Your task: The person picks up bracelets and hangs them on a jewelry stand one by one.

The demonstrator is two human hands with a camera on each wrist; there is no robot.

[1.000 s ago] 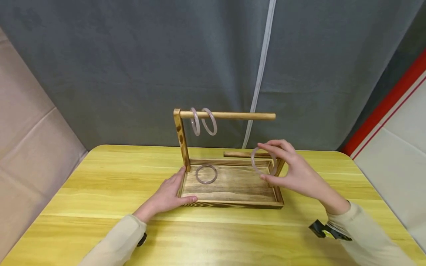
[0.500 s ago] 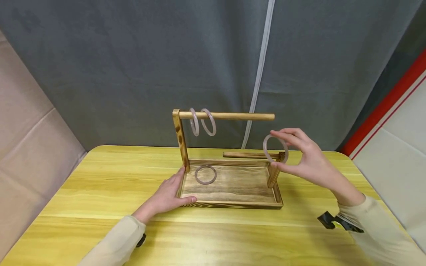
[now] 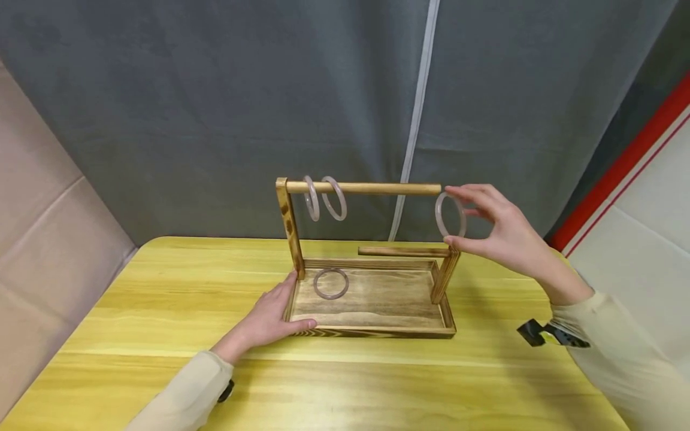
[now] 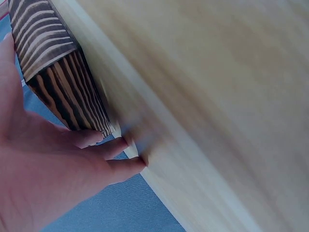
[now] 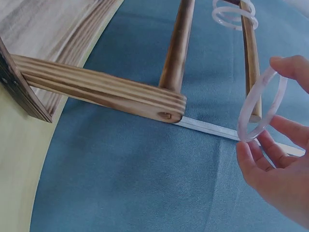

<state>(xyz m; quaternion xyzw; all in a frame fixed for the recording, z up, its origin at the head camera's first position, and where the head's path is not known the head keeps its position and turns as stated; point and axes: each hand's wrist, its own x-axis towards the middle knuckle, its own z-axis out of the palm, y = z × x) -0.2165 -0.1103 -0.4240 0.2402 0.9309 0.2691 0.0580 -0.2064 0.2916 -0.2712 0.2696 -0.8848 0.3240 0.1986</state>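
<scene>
Between thumb and fingertips, my right hand (image 3: 501, 230) pinches a pale lilac bangle (image 3: 441, 222), held upright at the free right end of the upper wooden bar (image 3: 388, 188). In the right wrist view, the bar's tip shows through the ring of that bangle (image 5: 247, 113). Two more bangles (image 3: 338, 203) hang near the left end of this bar. A further flat bangle (image 3: 318, 293) lies in the stand's tray (image 3: 388, 296). My left hand (image 3: 266, 317) rests at the tray's left front corner, fingers along the side and thumb over the front rim.
A shorter lower bar (image 3: 399, 252) extends left from the right post (image 3: 445, 276) and carries nothing. The left post (image 3: 290, 227) bears the upper bar. Behind the yellow wooden table (image 3: 162, 275) hangs a grey curtain (image 3: 242, 120).
My right hand has lifted the bangle up and to the right, from in front of the lower bar to the upper bar's end. The left hand stays at the tray corner.
</scene>
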